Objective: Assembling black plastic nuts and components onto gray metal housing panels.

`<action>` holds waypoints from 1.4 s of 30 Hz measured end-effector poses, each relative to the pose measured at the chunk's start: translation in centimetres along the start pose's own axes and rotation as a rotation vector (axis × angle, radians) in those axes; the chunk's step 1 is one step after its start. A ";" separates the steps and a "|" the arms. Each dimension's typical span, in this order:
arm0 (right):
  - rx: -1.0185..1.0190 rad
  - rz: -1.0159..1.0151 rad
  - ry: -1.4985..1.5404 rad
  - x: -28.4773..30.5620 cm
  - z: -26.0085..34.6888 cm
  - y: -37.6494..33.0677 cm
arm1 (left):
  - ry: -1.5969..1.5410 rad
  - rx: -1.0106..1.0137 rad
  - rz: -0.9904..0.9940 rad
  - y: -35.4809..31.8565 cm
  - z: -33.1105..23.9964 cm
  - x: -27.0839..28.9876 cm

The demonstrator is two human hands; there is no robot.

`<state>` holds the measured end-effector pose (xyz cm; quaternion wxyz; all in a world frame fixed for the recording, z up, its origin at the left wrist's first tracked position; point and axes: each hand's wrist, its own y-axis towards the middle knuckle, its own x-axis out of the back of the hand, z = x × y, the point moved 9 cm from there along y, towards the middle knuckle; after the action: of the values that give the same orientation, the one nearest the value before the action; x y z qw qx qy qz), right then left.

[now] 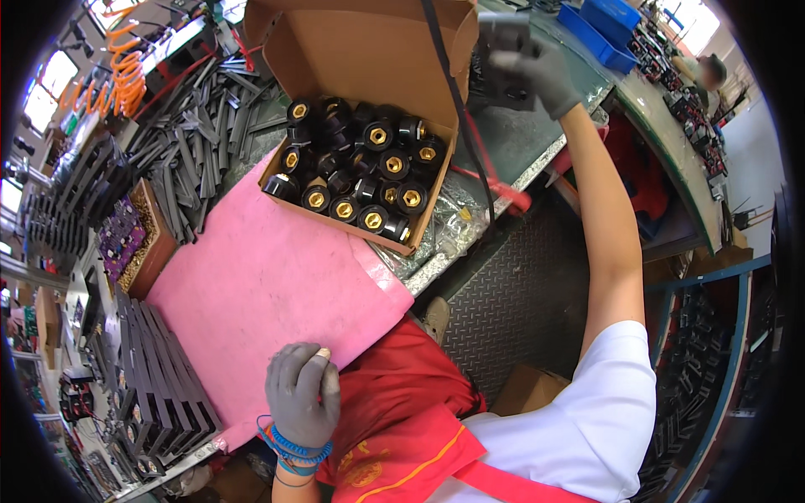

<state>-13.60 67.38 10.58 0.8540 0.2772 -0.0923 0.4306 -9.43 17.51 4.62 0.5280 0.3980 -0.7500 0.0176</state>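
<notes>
A pink mat (260,260) covers part of the green bench (537,134), the person's left hand (303,394) at its near edge with fingers loosely curled, around what, if anything, I can't tell. Beside the raised lid of a cardboard box (360,50) full of black knobs (394,163), the right hand (541,75) reaches, fingers part-extended, to dark parts (507,90), its grip unclear from here. Orange coiled hoses (126,80) hang at the left; patterned flooring (520,285) shows below the bench.

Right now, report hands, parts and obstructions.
Left hand curled at edge of pink mat. Right hand at dark parts beside open carton, grip unclear. Black cable hangs before carton.
</notes>
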 end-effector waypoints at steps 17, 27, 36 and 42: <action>-0.512 -0.528 0.735 11.4 -14.2 -4.1 | -0.009 0.063 0.036 -2.7 2.1 0.7; 0.033 -0.669 0.867 16.1 -7.8 -14.0 | -0.033 0.046 0.005 -4.1 2.2 2.1; 0.431 0.007 1.209 4.1 16.3 -19.6 | -0.167 0.038 -0.056 -4.7 1.5 2.7; 0.622 0.272 -0.316 -17.6 24.4 -24.9 | -0.205 0.111 -0.119 -7.2 1.8 4.1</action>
<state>-2.83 30.04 14.01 0.6391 0.5717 -0.1237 0.4994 -6.97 9.43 4.27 0.4257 0.4703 -0.7729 -0.0131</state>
